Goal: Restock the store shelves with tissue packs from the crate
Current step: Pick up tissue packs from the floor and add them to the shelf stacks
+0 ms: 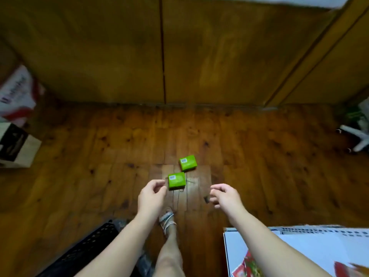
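One green tissue pack (177,180) lies on the floor (259,166) just ahead of the left hand (152,193), and a second pack (188,162) lies farther ahead. The left hand and the right hand (224,196) are loosely curled and empty, apparently poised to gather the packs. The crate (95,242) sits behind the left hand.

Bright green near pack (177,182) and far pack (189,164), white barcode labels (172,177); knotty brown floor (99,156); black crate (87,246); white striped sandal (167,218).
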Demonstrator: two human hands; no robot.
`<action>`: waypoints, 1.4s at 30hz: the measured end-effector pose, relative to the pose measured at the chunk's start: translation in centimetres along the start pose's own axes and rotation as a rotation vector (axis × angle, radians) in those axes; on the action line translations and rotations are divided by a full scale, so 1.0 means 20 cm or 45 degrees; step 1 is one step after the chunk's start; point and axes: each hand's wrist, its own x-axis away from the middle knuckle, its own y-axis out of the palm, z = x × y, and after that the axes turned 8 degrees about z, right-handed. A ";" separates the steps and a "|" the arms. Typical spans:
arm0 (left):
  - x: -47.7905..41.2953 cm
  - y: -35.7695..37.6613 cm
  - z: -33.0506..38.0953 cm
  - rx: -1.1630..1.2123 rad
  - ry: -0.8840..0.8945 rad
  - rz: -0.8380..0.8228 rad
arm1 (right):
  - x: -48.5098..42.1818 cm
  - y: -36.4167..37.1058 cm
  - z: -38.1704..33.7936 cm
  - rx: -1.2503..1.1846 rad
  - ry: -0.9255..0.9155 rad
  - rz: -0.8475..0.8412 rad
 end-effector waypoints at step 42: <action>-1.11 0.74 0.42 0.552 -0.350 -0.348 | -1.08 0.26 -0.43 -0.842 0.142 0.137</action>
